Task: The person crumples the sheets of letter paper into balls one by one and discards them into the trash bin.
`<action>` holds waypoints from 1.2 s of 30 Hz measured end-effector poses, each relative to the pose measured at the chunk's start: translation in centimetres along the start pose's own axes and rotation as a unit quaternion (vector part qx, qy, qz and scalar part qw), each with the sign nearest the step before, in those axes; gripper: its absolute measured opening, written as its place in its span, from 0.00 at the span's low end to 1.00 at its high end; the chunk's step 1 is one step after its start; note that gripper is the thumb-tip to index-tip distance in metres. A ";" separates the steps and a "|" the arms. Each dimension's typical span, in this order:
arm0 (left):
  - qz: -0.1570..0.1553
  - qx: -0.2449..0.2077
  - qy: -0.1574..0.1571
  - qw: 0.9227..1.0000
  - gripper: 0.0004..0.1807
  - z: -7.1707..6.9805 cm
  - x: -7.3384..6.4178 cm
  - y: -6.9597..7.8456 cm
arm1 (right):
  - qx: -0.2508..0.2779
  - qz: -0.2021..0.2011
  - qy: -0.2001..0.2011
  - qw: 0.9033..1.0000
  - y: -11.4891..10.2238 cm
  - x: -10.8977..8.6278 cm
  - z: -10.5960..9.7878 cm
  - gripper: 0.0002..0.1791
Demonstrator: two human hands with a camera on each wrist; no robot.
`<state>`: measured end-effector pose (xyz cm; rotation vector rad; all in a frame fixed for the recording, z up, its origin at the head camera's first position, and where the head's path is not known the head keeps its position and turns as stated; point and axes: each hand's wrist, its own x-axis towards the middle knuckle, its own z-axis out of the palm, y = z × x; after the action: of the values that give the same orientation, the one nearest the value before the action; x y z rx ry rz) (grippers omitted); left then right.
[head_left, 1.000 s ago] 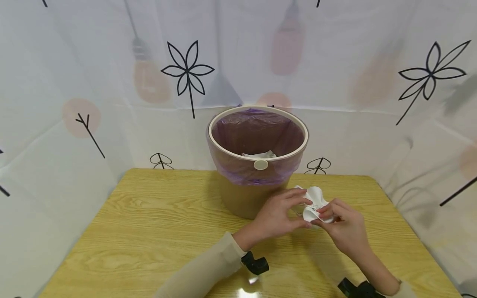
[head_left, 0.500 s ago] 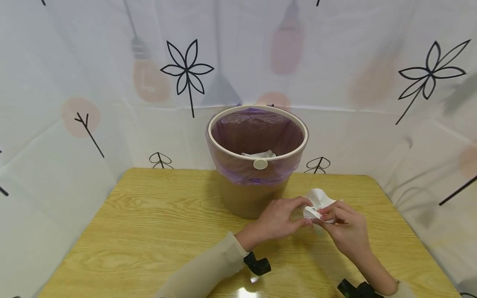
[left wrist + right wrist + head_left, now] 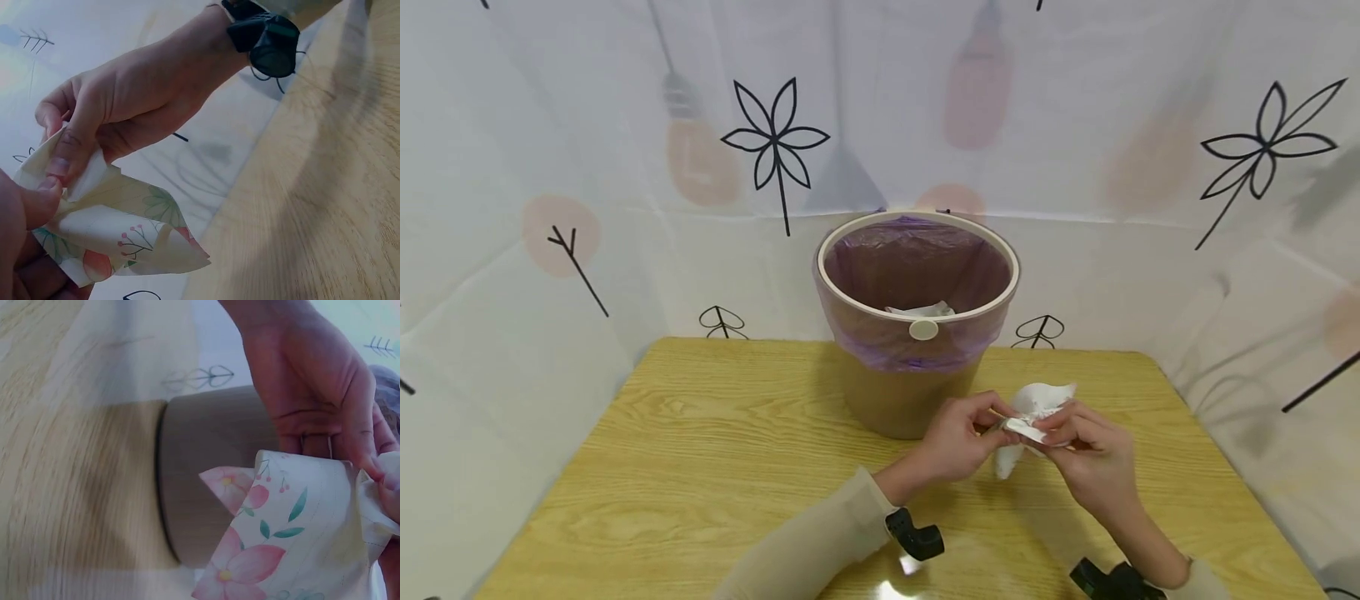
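Note:
A crumpled sheet of paper point(image 3: 1037, 400) is held between both hands above the table, right of the bin. One side looks plain white; the wrist views show pink flowers and green leaves printed on the paper point(image 3: 134, 240). My left hand point(image 3: 958, 442) pinches its left edge between thumb and fingers. On the other side, my right hand point(image 3: 1097, 458) pinches the gathered part. Loose flaps of the paper point(image 3: 306, 519) stick out above and hang below the fingers. Some fingertips are hidden behind folds.
A tan bin point(image 3: 910, 396) with a purple liner and pale rim stands at the table's back, close to my left hand. Something white and crumpled point(image 3: 928, 310) shows inside it. Patterned cloth point(image 3: 1075, 167) hangs behind the wooden table point(image 3: 700, 442).
My left fingers have closed in on the paper's left edge. The paper has become more bunched, with one flap now hanging below the hands. The right hand has stayed nearly in place.

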<state>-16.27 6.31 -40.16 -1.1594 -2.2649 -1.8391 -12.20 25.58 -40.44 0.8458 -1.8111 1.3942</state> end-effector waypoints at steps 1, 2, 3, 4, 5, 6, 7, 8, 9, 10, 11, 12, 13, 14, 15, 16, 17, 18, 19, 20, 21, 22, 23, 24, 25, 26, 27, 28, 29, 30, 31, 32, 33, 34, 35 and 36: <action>0.007 0.008 0.008 1.000 0.06 0.1 0.0 0.1 | 0.016 -0.004 -0.002 1.000 0.0 0.1 0.0 0.23; 0.014 0.019 0.015 1.000 0.06 0.1 0.0 0.1 | 0.032 -0.005 -0.005 0.999 0.0 0.2 0.0 0.22; 0.019 0.033 0.021 0.999 0.05 0.1 0.0 0.2 | 0.047 -0.006 -0.011 0.999 0.0 0.2 0.0 0.21; 0.025 0.046 0.024 0.998 0.05 0.0 0.0 0.2 | 0.053 -0.005 -0.019 0.998 -0.1 0.3 0.0 0.21; 0.029 0.058 0.026 0.998 0.05 0.0 0.0 0.3 | 0.062 -0.006 -0.028 0.998 -0.1 0.4 -0.1 0.20; 0.034 0.072 0.027 0.996 0.05 -0.1 0.0 0.4 | 0.066 -0.006 -0.037 0.997 -0.2 0.5 -0.1 0.19; 0.039 0.088 0.028 0.995 0.05 -0.2 0.0 0.4 | 0.075 -0.002 -0.047 0.996 -0.3 0.6 -0.2 0.18; 0.044 0.105 0.030 0.993 0.05 -0.3 -0.1 0.4 | 0.082 0.004 -0.056 0.995 -0.5 0.6 -0.3 0.17; 0.049 0.118 0.030 0.991 0.05 -0.4 -0.1 0.4 | 0.091 0.011 -0.062 0.994 -0.6 0.7 -0.4 0.16; 0.055 0.128 0.031 0.990 0.05 -0.5 -0.1 0.4 | 0.100 0.020 -0.067 0.993 -0.8 0.8 -0.6 0.14; 0.061 0.142 0.032 0.987 0.05 -0.5 -0.1 0.4 | 0.105 0.030 -0.070 0.992 -0.9 0.9 -0.7 0.14; 0.069 0.153 0.033 0.985 0.05 -0.6 -0.2 0.3 | 0.104 0.043 -0.071 0.991 -1.1 1.0 -0.9 0.14; 0.077 0.167 0.035 0.982 0.05 -0.7 -0.2 0.3 | 0.097 0.062 -0.070 0.991 -1.3 1.0 -1.1 0.14; 0.087 0.180 0.036 0.979 0.05 -0.8 -0.3 0.2 | 0.089 0.076 -0.071 0.991 -1.4 1.1 -1.3 0.15; 0.097 0.194 0.038 0.975 0.05 -0.8 -0.3 0.2 | 0.078 0.091 -0.073 0.990 -1.5 1.2 -1.5 0.16; 0.109 0.214 0.037 0.970 0.05 -0.9 -0.4 0.1 | 0.061 0.106 -0.077 0.990 -1.6 1.2 -1.8 0.17; 0.121 0.231 0.037 0.965 0.05 -1.0 -0.4 0.1 | 0.038 0.115 -0.087 0.989 -1.7 1.3 -2.0 0.18; 0.135 0.252 0.035 0.958 0.05 -1.1 -0.5 0.0 | 0.017 0.122 -0.100 0.987 -1.8 1.4 -2.3 0.20; 0.148 0.272 0.032 0.950 0.04 -1.2 -0.5 0.0 | -0.004 0.125 -0.116 0.985 -1.8 1.5 -2.5 0.22; 0.161 0.289 0.028 0.943 0.04 -1.3 -0.5 -0.1 | -0.023 0.120 -0.134 0.983 -1.8 1.7 -2.6 0.24; 0.172 0.303 0.020 0.937 0.03 -1.4 -0.5 -0.1 | -0.053 0.114 -0.155 0.980 -1.8 1.8 -2.8 0.26; 0.182 0.315 0.013 0.931 0.02 -1.5 -0.5 -0.1 | -0.084 0.104 -0.174 0.976 -1.8 1.9 -3.0 0.28; 0.191 0.324 0.005 0.927 0.02 -1.6 -0.5 -0.1 | -0.113 0.093 -0.194 0.970 -1.8 2.1 -3.1 0.30; 0.198 0.335 -0.004 0.921 0.03 -1.7 -0.5 -0.1 | -0.141 0.085 -0.211 0.964 -1.9 2.2 -3.3 0.33; 0.205 0.342 -0.012 0.917 0.05 -1.8 -0.5 -0.1 | -0.166 0.079 -0.227 0.956 -1.9 2.3 -3.4 0.36; 0.213 0.349 -0.020 0.912 0.06 -1.8 -0.5 -0.1 | -0.186 0.078 -0.242 0.949 -2.0 2.4 -3.5 0.38; 0.220 0.357 -0.028 0.907 0.07 -1.9 -0.5 -0.2 | -0.200 0.079 -0.255 0.943 -2.0 2.4 -3.6 0.41; 0.230 0.363 -0.033 0.903 0.07 -1.9 -0.5 -0.2 | -0.202 0.085 -0.266 0.939 -2.1 2.5 -3.6 0.42; 0.239 0.367 -0.036 0.898 0.08 -1.9 -0.4 -0.2 | -0.204 0.092 -0.276 0.935 -2.1 2.6 -3.7 0.44; 0.250 0.368 -0.037 0.895 0.07 -1.9 -0.4 -0.2 | -0.201 0.101 -0.286 0.932 -2.2 2.6 -3.7 0.45; 0.260 0.368 -0.036 0.892 0.06 -1.9 -0.4 -0.2 | -0.189 0.112 -0.294 0.930 -2.2 2.7 -3.7 0.46; 0.269 0.366 -0.034 0.890 0.05 -1.9 -0.4 -0.2 | -0.175 0.125 -0.300 0.929 -2.2 2.6 -3.6 0.46; 0.278 0.363 -0.032 0.889 0.05 -1.9 -0.4 -0.2 | -0.165 0.136 -0.305 0.928 -2.2 2.6 -3.5 0.47; 0.286 0.363 -0.030 0.886 0.04 -1.9 -0.4 -0.3 | -0.156 0.143 -0.308 0.928 -2.2 2.6 -3.4 0.47; 0.294 0.366 -0.028 0.882 0.04 -1.8 -0.4 -0.3 | -0.149 0.152 -0.310 0.927 -2.1 2.5 -3.2 0.46; 0.301 0.369 -0.026 0.879 0.04 -1.8 -0.4 -0.3 | -0.140 0.161 -0.311 0.926 -2.1 2.3 -3.1 0.46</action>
<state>-16.97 4.56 -40.02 -1.4806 -1.9676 -0.6356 -11.38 27.92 -36.85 0.9301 -2.6639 1.0701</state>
